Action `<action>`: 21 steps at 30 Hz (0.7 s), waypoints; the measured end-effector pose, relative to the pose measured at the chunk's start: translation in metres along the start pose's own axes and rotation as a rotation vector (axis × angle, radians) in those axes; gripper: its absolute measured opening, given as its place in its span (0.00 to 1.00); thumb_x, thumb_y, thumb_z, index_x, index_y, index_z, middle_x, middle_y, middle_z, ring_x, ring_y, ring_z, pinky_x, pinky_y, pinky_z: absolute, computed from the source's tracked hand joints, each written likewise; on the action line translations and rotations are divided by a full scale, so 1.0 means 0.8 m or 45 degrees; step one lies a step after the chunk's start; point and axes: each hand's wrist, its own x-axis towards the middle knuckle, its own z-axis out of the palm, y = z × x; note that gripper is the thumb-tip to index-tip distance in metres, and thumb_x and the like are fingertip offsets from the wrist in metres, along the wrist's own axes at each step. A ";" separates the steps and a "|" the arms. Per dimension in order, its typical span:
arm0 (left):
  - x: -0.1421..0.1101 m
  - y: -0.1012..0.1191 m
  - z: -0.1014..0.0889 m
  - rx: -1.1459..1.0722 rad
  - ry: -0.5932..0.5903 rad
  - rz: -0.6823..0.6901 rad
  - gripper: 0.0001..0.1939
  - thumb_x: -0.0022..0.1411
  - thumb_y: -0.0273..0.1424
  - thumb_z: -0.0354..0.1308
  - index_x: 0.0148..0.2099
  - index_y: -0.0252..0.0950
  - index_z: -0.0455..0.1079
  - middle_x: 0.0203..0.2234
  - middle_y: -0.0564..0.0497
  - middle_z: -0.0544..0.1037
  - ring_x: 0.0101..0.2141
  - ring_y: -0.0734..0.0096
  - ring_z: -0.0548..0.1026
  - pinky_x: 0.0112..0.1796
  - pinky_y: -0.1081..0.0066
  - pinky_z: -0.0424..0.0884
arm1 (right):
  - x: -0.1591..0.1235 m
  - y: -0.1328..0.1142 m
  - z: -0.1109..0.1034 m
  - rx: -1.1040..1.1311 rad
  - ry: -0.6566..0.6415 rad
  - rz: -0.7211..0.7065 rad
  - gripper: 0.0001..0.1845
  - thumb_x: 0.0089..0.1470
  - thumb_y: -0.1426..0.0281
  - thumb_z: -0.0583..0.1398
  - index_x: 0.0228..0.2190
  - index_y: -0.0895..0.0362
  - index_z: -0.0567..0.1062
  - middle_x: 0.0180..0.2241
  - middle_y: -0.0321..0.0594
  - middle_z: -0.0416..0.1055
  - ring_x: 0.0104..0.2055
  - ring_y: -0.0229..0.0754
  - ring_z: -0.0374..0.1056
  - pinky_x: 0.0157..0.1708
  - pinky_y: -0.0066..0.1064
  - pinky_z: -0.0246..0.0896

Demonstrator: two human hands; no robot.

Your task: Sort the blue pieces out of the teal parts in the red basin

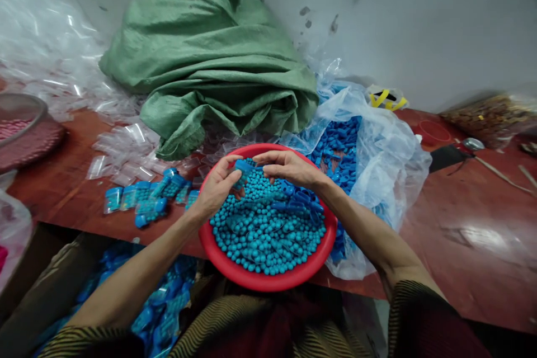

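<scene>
Above the red basin (pixel 268 285), my left hand (pixel 220 184) grips a small clear container with a blue top (pixel 242 166). The fingers of my right hand (pixel 291 169) are pinched at a blue plastic piece (pixel 257 168) beside that top; whether the two are joined I cannot tell. Turquoise beads (pixel 268 240) fill the basin. Several darker blue plastic pieces (pixel 300 204) lie on the beads at its right side. Filled containers with blue caps (pixel 145 196) sit on the table to the left of my left hand.
A green sack (pixel 218 56) stands behind the basin. Clear empty tubes (pixel 130 148) are heaped at left. A plastic bag of blue pieces (pixel 377 151) lies at right on the red-brown table (pixel 474 224). Below the edge, a box (pixel 50 274) holds blue-capped containers.
</scene>
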 end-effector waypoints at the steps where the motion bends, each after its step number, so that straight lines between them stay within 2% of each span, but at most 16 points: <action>1: 0.001 0.003 -0.002 0.011 -0.006 0.014 0.21 0.57 0.36 0.57 0.51 0.39 0.58 0.22 0.58 0.70 0.17 0.76 0.71 0.18 0.77 0.67 | 0.001 0.000 0.000 0.091 0.041 0.005 0.18 0.49 0.67 0.61 0.43 0.59 0.72 0.38 0.39 0.72 0.31 0.33 0.66 0.30 0.26 0.64; 4: 0.000 0.005 -0.001 0.084 -0.041 0.039 0.19 0.57 0.35 0.57 0.49 0.39 0.58 0.22 0.58 0.70 0.17 0.76 0.71 0.17 0.77 0.66 | 0.008 0.004 0.005 0.184 0.210 0.025 0.20 0.47 0.69 0.61 0.45 0.59 0.70 0.37 0.39 0.73 0.30 0.34 0.68 0.29 0.26 0.65; 6: -0.002 0.002 0.005 0.140 -0.038 0.043 0.19 0.57 0.34 0.57 0.49 0.39 0.58 0.23 0.57 0.70 0.17 0.77 0.71 0.18 0.77 0.67 | 0.012 0.007 0.011 0.049 0.290 0.031 0.19 0.50 0.70 0.59 0.45 0.59 0.69 0.35 0.39 0.73 0.29 0.34 0.69 0.28 0.27 0.65; 9: -0.002 -0.004 0.014 0.200 0.011 0.064 0.23 0.58 0.32 0.56 0.55 0.40 0.56 0.24 0.58 0.69 0.17 0.78 0.68 0.18 0.77 0.66 | 0.013 0.003 0.022 -0.417 0.325 -0.106 0.13 0.55 0.71 0.55 0.42 0.60 0.72 0.37 0.41 0.74 0.36 0.38 0.70 0.38 0.31 0.66; 12: 0.000 -0.006 0.021 0.169 0.050 0.047 0.25 0.57 0.33 0.57 0.57 0.41 0.57 0.24 0.57 0.69 0.16 0.79 0.66 0.17 0.77 0.64 | 0.005 -0.007 0.035 -0.898 0.215 -0.229 0.14 0.59 0.70 0.51 0.44 0.60 0.72 0.42 0.44 0.73 0.47 0.43 0.68 0.48 0.36 0.61; 13: 0.001 -0.007 0.022 0.128 0.056 0.036 0.25 0.56 0.34 0.58 0.56 0.40 0.59 0.25 0.56 0.70 0.17 0.79 0.66 0.18 0.77 0.63 | 0.001 -0.009 0.039 -1.008 0.156 -0.228 0.16 0.59 0.67 0.52 0.47 0.61 0.69 0.45 0.47 0.71 0.49 0.46 0.66 0.49 0.38 0.61; 15: 0.004 -0.005 0.023 0.029 0.049 0.034 0.25 0.55 0.35 0.59 0.55 0.39 0.61 0.28 0.54 0.72 0.21 0.77 0.69 0.23 0.76 0.66 | -0.005 -0.012 0.046 -1.156 0.072 -0.209 0.30 0.55 0.61 0.58 0.54 0.63 0.61 0.50 0.54 0.65 0.52 0.52 0.63 0.47 0.42 0.62; 17: 0.007 -0.002 0.024 -0.032 0.044 0.054 0.24 0.55 0.35 0.59 0.53 0.37 0.63 0.33 0.51 0.74 0.29 0.73 0.72 0.31 0.74 0.69 | -0.007 -0.010 0.052 -1.240 0.091 -0.204 0.43 0.50 0.56 0.62 0.59 0.63 0.52 0.53 0.57 0.60 0.53 0.55 0.62 0.44 0.44 0.64; 18: 0.008 0.000 0.025 -0.041 0.048 0.062 0.23 0.54 0.35 0.60 0.52 0.36 0.63 0.36 0.50 0.75 0.33 0.72 0.72 0.34 0.73 0.69 | -0.006 -0.008 0.055 -1.271 0.133 -0.208 0.45 0.49 0.55 0.62 0.59 0.62 0.50 0.52 0.57 0.59 0.52 0.55 0.62 0.42 0.44 0.65; 21: 0.012 0.007 0.030 -0.088 0.069 0.048 0.20 0.54 0.35 0.60 0.48 0.36 0.64 0.41 0.50 0.74 0.40 0.71 0.72 0.39 0.74 0.68 | -0.001 -0.004 0.059 -1.371 0.249 -0.228 0.40 0.51 0.54 0.58 0.57 0.62 0.52 0.47 0.53 0.62 0.44 0.51 0.66 0.36 0.40 0.65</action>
